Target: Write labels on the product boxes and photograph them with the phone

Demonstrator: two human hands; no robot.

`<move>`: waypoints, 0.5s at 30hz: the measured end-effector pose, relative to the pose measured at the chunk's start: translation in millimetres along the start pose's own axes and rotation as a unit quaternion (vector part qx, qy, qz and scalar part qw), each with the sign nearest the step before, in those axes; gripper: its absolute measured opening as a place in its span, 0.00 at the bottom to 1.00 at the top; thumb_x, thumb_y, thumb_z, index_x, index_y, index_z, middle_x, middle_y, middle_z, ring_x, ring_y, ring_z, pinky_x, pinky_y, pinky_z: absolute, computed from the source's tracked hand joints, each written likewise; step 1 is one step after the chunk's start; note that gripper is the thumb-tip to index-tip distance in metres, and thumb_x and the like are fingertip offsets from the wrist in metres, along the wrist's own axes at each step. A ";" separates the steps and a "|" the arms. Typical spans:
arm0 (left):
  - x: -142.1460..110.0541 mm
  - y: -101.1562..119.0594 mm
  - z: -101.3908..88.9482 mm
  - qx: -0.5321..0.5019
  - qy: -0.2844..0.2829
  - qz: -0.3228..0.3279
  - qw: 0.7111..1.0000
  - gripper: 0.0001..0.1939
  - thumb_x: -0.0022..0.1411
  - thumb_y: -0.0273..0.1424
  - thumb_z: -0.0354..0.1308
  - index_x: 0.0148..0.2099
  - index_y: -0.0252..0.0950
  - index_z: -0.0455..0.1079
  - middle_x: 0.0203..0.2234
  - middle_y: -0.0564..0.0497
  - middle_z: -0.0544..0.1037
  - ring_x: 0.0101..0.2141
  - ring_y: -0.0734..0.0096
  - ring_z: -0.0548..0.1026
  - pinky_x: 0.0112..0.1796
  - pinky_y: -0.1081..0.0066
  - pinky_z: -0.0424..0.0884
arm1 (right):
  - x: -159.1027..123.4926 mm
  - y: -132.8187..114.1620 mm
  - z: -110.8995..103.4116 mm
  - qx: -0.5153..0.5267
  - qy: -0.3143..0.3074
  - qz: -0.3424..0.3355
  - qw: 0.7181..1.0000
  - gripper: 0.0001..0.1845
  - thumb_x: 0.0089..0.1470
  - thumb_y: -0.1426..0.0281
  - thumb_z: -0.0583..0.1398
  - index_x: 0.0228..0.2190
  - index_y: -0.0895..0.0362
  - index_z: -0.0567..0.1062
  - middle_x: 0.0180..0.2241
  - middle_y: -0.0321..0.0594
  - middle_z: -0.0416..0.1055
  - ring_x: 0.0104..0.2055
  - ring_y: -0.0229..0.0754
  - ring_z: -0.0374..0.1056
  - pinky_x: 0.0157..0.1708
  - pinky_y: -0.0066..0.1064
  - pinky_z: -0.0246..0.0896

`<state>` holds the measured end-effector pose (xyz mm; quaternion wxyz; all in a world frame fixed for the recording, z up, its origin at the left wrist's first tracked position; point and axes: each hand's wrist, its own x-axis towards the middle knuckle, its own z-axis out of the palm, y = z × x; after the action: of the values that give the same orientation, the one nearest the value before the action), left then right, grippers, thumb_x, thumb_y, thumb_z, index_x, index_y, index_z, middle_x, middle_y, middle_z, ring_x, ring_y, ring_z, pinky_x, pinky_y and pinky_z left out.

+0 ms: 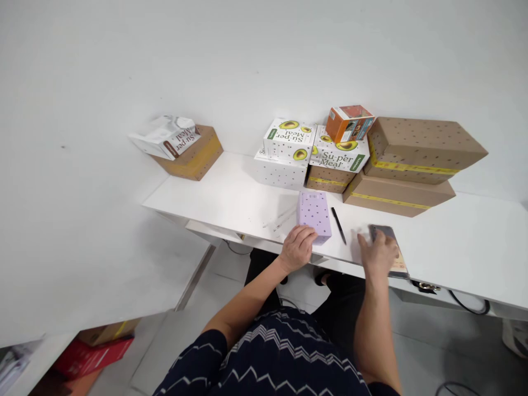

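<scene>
My left hand (297, 247) is curled around the near end of a small lilac box with dark dots (314, 213) that lies on the white table (231, 195). My right hand (377, 254) rests on a flat dark phone-like object (390, 242) near the table's front edge; its fingers are bent over it and slightly blurred. A black pen (339, 225) lies between the two hands, just right of the lilac box.
Against the wall stand white avocado-print "Su-per Meal" boxes (289, 146), brown dotted cartons with yellow tape (412, 151) and a small orange box (350, 122) on top. At the left corner a white box (167, 136) lies on a brown carton (193, 154). Red and brown boxes (93, 352) sit on the floor.
</scene>
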<state>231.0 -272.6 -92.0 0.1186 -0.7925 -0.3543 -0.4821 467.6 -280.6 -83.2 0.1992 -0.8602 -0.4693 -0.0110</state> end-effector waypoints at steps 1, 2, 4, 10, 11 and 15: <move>0.8 -0.7 -0.1 0.001 0.006 0.004 1.000 0.17 0.59 0.22 0.53 0.51 0.34 0.65 0.42 0.44 0.77 0.49 0.63 0.73 0.51 0.58 0.71 | -1.1 12.6 -1.2 -0.014 0.021 0.019 1.000 0.37 0.51 0.52 0.57 0.55 0.64 0.64 0.54 0.64 0.61 0.55 0.66 0.57 0.48 0.50 0.54; 1.9 -1.8 0.0 0.001 0.010 0.006 1.000 0.17 0.59 0.21 0.53 0.51 0.34 0.65 0.42 0.44 0.77 0.49 0.62 0.73 0.51 0.58 0.71 | -2.5 24.5 -2.1 -0.025 0.026 0.037 0.999 0.42 0.49 0.50 0.58 0.57 0.65 0.61 0.57 0.66 0.57 0.57 0.68 0.54 0.49 0.52 0.54; 4.3 -5.7 1.1 -0.001 0.009 0.002 1.000 0.17 0.59 0.21 0.53 0.51 0.34 0.65 0.43 0.44 0.77 0.50 0.62 0.72 0.51 0.58 0.71 | -5.6 43.7 -3.4 -0.040 0.012 0.060 0.997 0.47 0.47 0.47 0.59 0.59 0.67 0.58 0.59 0.68 0.55 0.58 0.71 0.52 0.50 0.55 0.53; 8.9 -21.3 7.1 0.000 -0.017 -0.015 1.000 0.16 0.60 0.23 0.51 0.51 0.33 0.66 0.45 0.43 0.75 0.54 0.59 0.68 0.52 0.56 0.70 | -5.9 53.0 -8.5 -0.055 -0.026 0.084 0.995 0.42 0.47 0.49 0.59 0.54 0.67 0.66 0.53 0.66 0.63 0.53 0.70 0.58 0.50 0.54 0.54; 8.6 -22.1 7.6 0.006 -0.016 -0.020 1.000 0.16 0.60 0.23 0.51 0.51 0.34 0.67 0.45 0.43 0.75 0.54 0.59 0.67 0.52 0.56 0.69 | -4.6 50.2 -10.3 -0.057 -0.039 0.088 0.994 0.42 0.47 0.48 0.58 0.55 0.67 0.65 0.53 0.65 0.63 0.53 0.70 0.58 0.49 0.54 0.54; 6.3 -19.1 7.6 0.028 -0.007 -0.051 0.998 0.17 0.59 0.23 0.53 0.51 0.36 0.67 0.46 0.45 0.75 0.55 0.57 0.65 0.52 0.55 0.67 | -1.2 39.9 -18.1 -0.060 -0.078 0.094 0.991 0.46 0.48 0.46 0.56 0.60 0.63 0.60 0.54 0.63 0.63 0.53 0.70 0.58 0.48 0.56 0.54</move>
<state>225.0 -252.1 -93.5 0.1136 -0.7730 -0.4087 -0.4718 502.3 -307.1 -80.0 0.1103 -0.9093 -0.3986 0.0465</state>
